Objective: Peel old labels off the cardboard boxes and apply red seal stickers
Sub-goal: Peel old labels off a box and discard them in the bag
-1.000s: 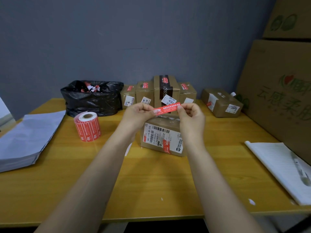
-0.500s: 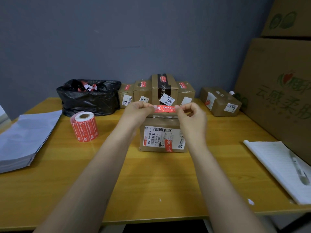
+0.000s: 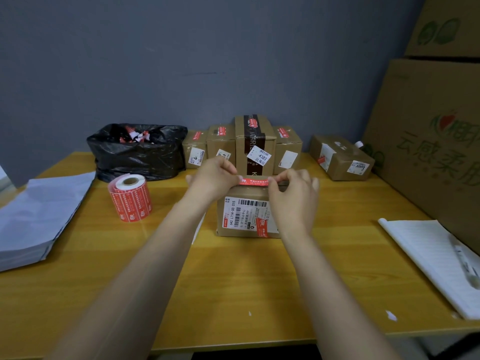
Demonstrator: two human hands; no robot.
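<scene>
A small cardboard box [image 3: 233,231] stands mid-table, its front bearing a white barcode label [image 3: 244,213] and a red seal. A red seal sticker [image 3: 253,181] stretches flat just over the box's top. My left hand [image 3: 213,178] pinches its left end and my right hand [image 3: 293,188] pinches its right end. The roll of red stickers [image 3: 131,201] stands to the left of the box.
Several small boxes [image 3: 255,144] with red seals line the back wall, another box [image 3: 340,157] lies to the right. A black bag [image 3: 137,152] of scraps sits back left, grey mailers [image 3: 39,216] at left, a notepad [image 3: 428,258] with pen at right, big cartons [image 3: 428,141] beyond.
Both hands have lowered the red sticker from above the box down to its top surface, and it now lies level.
</scene>
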